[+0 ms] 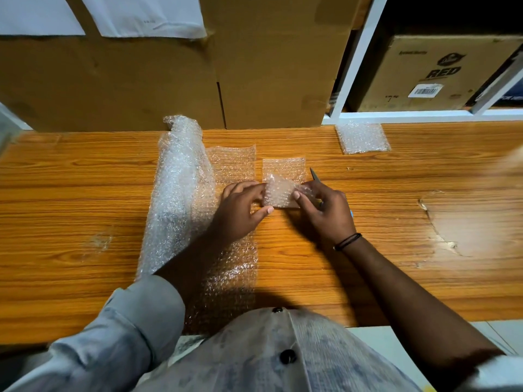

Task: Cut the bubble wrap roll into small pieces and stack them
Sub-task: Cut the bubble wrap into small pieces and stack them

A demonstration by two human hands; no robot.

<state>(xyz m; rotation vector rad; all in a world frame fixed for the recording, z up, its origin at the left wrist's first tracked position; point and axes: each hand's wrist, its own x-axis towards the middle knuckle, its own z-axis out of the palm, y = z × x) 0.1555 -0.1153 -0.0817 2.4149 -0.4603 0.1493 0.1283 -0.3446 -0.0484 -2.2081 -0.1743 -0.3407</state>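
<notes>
Bubble wrap piece (278, 195) pinched at opposite edges by left hand (240, 209) and right hand (327, 213) fingers (319, 191)

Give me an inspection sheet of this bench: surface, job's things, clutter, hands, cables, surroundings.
Surface: wooden table, with a worn pale patch at the right.
Job's things: bubble wrap roll at left, partly unrolled toward the person; held piece between both hands; cut piece flat just behind it; stack far right, near the shelf; scissors, only the blade tip shows.
Clutter: nothing seen.
Hands: left hand pinches the held piece's left edge; right hand holds its right side, along with the scissors.
Cables: nothing seen.
Surroundings: cardboard boxes behind the table, white papers on them; white shelf with a printed box.
</notes>
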